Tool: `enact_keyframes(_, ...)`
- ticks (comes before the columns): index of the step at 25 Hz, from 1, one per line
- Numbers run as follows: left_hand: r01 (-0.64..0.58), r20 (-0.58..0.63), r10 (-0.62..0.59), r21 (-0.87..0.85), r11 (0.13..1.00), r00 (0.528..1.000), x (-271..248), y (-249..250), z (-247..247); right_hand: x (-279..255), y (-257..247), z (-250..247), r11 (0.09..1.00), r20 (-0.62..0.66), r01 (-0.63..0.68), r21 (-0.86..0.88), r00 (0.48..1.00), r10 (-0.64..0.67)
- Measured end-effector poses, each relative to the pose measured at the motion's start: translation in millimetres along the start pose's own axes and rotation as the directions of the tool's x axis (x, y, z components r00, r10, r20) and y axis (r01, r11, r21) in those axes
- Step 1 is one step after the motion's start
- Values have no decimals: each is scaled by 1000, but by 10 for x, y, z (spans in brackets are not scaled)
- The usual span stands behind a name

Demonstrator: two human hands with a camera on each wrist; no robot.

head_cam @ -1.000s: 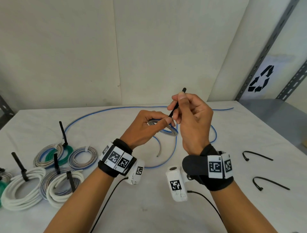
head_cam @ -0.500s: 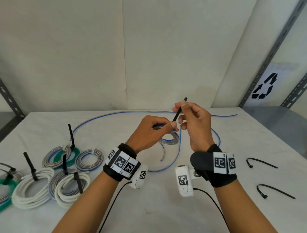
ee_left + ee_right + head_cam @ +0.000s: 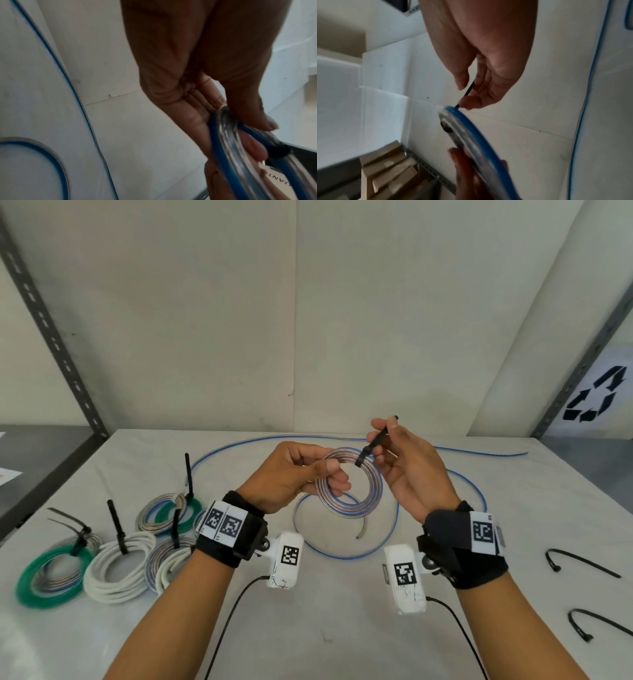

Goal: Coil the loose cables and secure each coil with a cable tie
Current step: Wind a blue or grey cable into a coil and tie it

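left hand [image 3: 291, 474] grips coil [image 3: 349, 487] at its left rim, thumb over, fingers through loop; coil held above worktop [image 3: 308, 628], mid scene. right hand [image 3: 407, 470] pinches tail of black tie [image 3: 371, 445] between thumb and finger; tie wraps coil's far-right rim, tail points up. rest of same blue-edged cable [image 3: 394, 532] lies loose on worktop under hands, runs far left and far right. tied coils [image 3: 116, 566] sit near left. two spare ties [image 3: 582, 563] lie near right.
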State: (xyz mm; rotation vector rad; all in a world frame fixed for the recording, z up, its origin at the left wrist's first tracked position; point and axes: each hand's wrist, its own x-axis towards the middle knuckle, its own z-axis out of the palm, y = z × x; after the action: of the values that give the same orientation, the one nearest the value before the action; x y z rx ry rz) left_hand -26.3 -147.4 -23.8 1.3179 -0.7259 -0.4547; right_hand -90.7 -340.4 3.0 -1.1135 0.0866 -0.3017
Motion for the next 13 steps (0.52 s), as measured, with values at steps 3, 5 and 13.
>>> enact_keyframes(3, 10, -108, -18, -76, 997, 994, -58, 59, -75, -38, 63, 126, 997, 147, -33, -71, 988, 43)
enact_keyframes(5, 28, -156, -45, -108, 994, 987, -100, 69, -129, -36, 83, 219, 999, 188, -33, -28, 981, 38)
enact_keyframes(13, 241, -201, -206, 167, 956, 958, -313, 267, -309, 106, 173, 657, 694, 324, 426, -581, 903, -283)
